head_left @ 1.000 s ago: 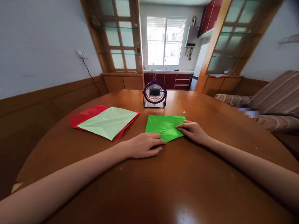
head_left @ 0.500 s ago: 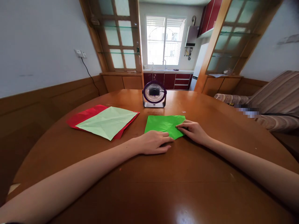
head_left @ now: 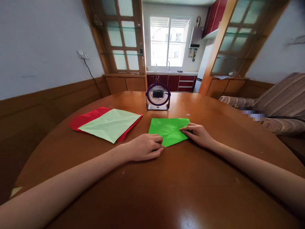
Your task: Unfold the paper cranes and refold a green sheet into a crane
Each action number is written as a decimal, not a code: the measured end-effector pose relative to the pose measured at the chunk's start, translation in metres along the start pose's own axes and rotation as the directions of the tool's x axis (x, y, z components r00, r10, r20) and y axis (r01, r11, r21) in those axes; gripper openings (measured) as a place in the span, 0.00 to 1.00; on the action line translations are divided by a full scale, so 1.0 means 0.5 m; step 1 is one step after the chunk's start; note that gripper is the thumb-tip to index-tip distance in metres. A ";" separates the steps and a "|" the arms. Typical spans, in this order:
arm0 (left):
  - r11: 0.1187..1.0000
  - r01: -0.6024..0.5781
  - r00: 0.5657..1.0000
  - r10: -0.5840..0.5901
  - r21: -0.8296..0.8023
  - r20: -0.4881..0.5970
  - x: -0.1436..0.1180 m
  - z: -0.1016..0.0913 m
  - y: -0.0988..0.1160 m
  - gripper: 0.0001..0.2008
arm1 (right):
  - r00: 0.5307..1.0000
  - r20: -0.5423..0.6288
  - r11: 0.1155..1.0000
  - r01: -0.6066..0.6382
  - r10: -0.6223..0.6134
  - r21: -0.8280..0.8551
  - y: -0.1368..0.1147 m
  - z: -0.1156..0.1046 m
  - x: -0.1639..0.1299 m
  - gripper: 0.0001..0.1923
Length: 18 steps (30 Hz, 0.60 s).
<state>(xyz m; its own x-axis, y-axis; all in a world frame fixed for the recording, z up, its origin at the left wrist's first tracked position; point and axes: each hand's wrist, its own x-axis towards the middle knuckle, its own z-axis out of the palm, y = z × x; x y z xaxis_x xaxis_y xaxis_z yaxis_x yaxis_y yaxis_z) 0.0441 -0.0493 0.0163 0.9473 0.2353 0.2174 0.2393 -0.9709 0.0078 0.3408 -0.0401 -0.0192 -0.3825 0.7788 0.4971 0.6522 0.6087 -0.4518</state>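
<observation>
The left hand (head_left: 145, 147) lies palm down on the counter (head_left: 166, 178), fingers loosely curled together. Its fingertips press the near-left edge of the bright green paper (head_left: 168, 130); nothing is pinched between them. The right hand (head_left: 197, 135) rests palm down at the paper's right corner, fingers held close together, with the fingertips flat on the sheet. Whether the thumb is under the edge cannot be told.

The bright green paper lies flat between the two hands, extending away from the fingertips of both. Creases are visible across its surface.

Beyond the left hand and farther to its left, a pale green sheet (head_left: 111, 124) lies on top of a red sheet (head_left: 82, 120); the red one shows along the far-left and near-right borders. Both are well apart from the left hand.

Straight beyond the bright green paper, near its far edge but not touching it, a small purple fan (head_left: 158, 96) stands upright with its grille facing the person.
</observation>
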 end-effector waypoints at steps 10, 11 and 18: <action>0.993 -0.032 0.999 0.033 0.113 -0.011 -0.060 -0.020 0.011 0.16 | 1.000 0.008 1.000 -0.001 0.001 -0.015 -0.004 -0.001 0.000 0.14; 0.992 -0.035 0.999 0.037 0.117 -0.016 -0.066 -0.022 0.012 0.16 | 1.000 0.010 1.000 -0.003 0.003 -0.015 -0.004 -0.001 0.000 0.14; 0.989 -0.033 0.999 0.038 0.145 -0.034 -0.107 -0.035 0.021 0.14 | 1.000 0.011 1.000 -0.002 0.002 -0.011 -0.002 -0.001 0.000 0.15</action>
<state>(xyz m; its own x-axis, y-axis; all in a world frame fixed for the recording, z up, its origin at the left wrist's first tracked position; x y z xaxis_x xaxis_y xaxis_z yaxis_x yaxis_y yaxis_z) -0.0079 -0.0729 0.0220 0.9480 0.1963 0.2504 0.2362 -0.9615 -0.1407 0.3405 -0.0405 -0.0183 -0.3882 0.7817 0.4881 0.6600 0.6055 -0.4448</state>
